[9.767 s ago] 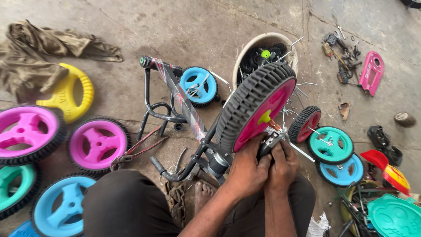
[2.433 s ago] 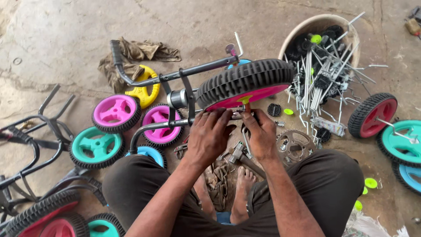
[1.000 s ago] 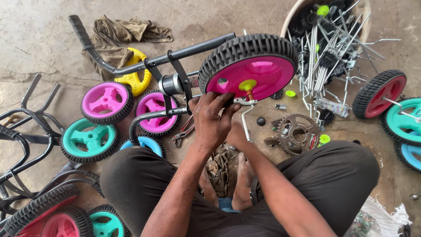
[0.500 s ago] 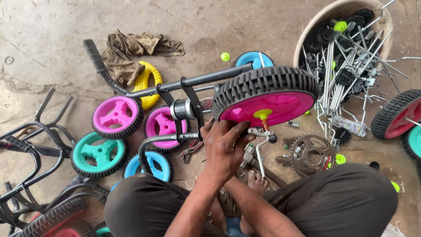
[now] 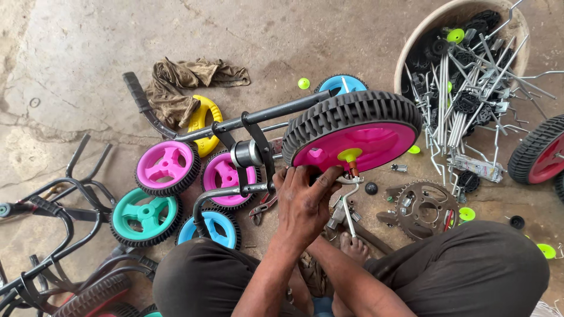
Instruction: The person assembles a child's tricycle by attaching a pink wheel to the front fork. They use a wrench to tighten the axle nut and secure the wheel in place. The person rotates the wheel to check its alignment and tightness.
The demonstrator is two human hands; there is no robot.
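I sit on the concrete floor (image 5: 329, 35) with a small bike frame (image 5: 252, 120) lying across in front of my knees, its pink wheel (image 5: 358, 132) with the black tyre tilted up toward me. My left hand (image 5: 305, 202) lies on top, fingers curled down at the axle just under the yellow-green hub cap (image 5: 350, 155). It is closed around something small there, but I cannot tell what, because the fingers cover it. My right hand (image 5: 338, 196) is almost wholly hidden beneath the left; whether it grips or only steadies I cannot tell.

To do this step well, I judge the wheel should sit square on its axle while I work at the metal bracket (image 5: 348, 202) hanging below the hub. The frame can roll, so I would brace it against my leg. I would turn the fastening by feel, straight on, so the thread does not cross.

Loose parts lie close: a chain sprocket (image 5: 424, 206) just right of my hands, pliers (image 5: 262, 206) near the frame tube, spare pink, teal and blue wheels on my left, and a basin (image 5: 423, 35) of rods beyond.
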